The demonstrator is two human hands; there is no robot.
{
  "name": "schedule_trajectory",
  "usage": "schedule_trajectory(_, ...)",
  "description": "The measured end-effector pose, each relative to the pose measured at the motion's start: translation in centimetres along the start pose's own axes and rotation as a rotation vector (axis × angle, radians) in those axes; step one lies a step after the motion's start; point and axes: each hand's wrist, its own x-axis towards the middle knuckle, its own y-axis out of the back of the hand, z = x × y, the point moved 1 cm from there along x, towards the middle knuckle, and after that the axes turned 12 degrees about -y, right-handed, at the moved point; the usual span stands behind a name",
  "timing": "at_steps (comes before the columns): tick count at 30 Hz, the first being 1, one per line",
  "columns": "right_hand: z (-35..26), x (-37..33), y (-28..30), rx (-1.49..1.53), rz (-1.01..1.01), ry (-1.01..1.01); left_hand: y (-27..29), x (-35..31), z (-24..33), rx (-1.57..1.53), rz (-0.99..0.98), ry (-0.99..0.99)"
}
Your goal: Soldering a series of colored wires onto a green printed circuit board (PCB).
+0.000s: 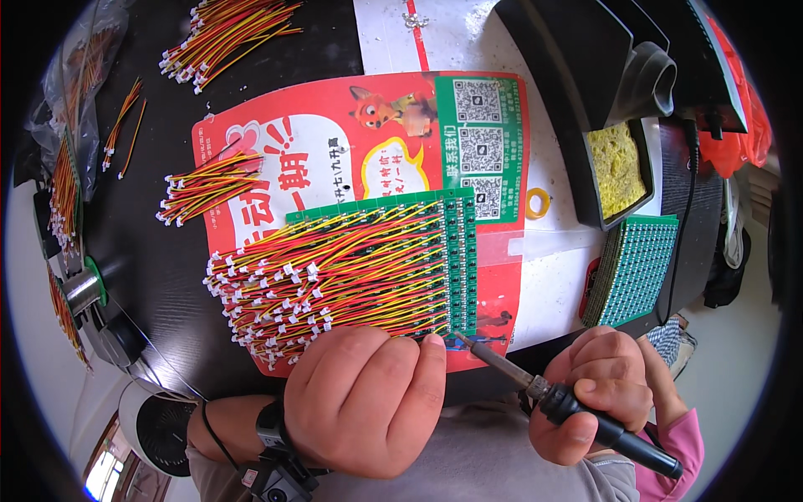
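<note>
My right hand [598, 391] is wrapped around a soldering iron [510, 368], its tip at the lower edge of the green circuit board panel [462, 276]. My left hand [364, 397] is curled at that same edge — I can't tell what its fingertips pinch. The panel lies on a red sheet [280, 100] on the table [167, 284], wires [360, 263] fanning leftward. A clear bag [48, 117] holds more wires — a black tray [592, 197] holds a yellow sponge [617, 167].
</note>
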Motion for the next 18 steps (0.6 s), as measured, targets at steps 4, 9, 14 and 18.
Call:
schedule_trajectory(4,-0.15,-0.05,0.02,-0.002,0.007,-0.009,0.10,0.19,0.08,-0.010,-0.012,0.012)
schedule_trajectory(9,0.13,-0.08,0.06,-0.006,-0.007,0.014,0.18,0.04,-0.01,-0.002,-0.009,-0.001)
schedule_trajectory(14,0.04,-0.14,-0.05,-0.015,0.004,0.003,0.19,0.00,0.07,0.002,-0.006,0.006)
schedule_trajectory(18,-0.13,0.05,-0.09,-0.020,-0.002,-0.012,0.29,-0.03,0.06,-0.008,-0.019,0.007)
